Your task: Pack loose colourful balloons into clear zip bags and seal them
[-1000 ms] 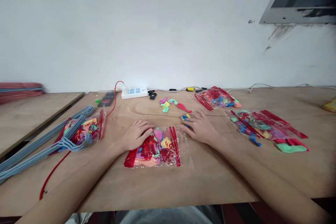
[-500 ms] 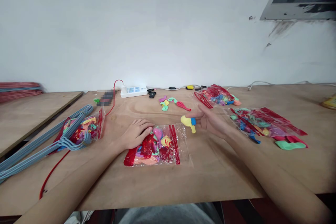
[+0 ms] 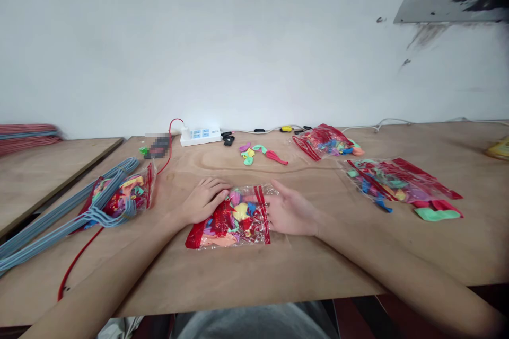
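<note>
A slick plastic bag of balloons [image 3: 234,225] could skid on the plywood table [image 3: 302,270] under uneven pressure, and loose balloons might spill out. It lies between the hands: the left hand [image 3: 204,201] rests flat on its left side, gripping nothing, while the open right hand [image 3: 292,214] reaches its right side (the film hides whether those fingers lie over or inside it).
</note>
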`<state>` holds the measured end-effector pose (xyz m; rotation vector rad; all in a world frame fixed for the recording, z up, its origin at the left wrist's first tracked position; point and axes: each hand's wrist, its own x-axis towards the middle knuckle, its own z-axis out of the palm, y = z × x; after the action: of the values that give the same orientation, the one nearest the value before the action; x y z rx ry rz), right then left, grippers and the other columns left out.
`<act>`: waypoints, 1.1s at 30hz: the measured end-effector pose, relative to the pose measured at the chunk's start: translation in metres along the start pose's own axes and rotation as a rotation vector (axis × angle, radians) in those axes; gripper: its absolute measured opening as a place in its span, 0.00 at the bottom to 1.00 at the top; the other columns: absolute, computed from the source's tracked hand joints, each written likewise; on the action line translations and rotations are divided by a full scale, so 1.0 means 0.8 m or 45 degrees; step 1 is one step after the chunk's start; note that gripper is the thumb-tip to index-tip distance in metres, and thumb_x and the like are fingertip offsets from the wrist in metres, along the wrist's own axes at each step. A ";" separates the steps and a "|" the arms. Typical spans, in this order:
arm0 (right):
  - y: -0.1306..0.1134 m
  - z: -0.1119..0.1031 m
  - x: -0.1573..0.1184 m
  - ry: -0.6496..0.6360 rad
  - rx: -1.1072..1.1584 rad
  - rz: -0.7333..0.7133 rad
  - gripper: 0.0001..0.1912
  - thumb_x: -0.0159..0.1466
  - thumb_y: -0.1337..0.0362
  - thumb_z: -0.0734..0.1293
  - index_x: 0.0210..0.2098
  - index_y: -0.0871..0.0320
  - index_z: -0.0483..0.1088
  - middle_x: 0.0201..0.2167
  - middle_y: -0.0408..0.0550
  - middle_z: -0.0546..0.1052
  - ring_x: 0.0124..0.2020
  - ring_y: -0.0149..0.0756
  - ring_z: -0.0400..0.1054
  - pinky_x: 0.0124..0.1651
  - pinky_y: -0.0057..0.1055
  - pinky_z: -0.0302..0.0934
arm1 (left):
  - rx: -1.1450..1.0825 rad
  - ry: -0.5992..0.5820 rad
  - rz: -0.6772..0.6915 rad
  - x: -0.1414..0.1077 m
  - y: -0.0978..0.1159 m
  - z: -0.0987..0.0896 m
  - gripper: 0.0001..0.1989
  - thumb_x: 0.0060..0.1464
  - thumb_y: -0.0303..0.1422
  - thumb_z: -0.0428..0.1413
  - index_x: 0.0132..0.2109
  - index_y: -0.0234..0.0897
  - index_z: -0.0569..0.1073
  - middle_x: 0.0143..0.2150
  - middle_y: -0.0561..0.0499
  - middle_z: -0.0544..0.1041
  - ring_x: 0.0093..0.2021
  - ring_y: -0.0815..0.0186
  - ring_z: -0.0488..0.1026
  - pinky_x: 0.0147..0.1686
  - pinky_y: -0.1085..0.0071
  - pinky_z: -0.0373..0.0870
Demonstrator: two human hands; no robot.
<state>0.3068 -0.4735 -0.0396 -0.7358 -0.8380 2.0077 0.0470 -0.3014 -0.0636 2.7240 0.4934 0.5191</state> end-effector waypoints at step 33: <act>0.009 -0.013 0.008 -0.107 -2.137 -0.762 0.26 0.72 0.64 0.67 0.69 0.48 0.71 0.70 0.51 0.73 0.75 0.46 0.62 0.80 0.51 0.49 | -0.020 -0.088 0.098 -0.002 0.034 -0.015 0.25 0.74 0.51 0.50 0.69 0.49 0.72 0.65 0.46 0.78 0.65 0.48 0.72 0.66 0.48 0.59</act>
<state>0.3084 -0.4684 -0.0528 -1.0064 -2.4203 0.4393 0.0486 -0.3232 -0.0436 2.7441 0.3661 0.4441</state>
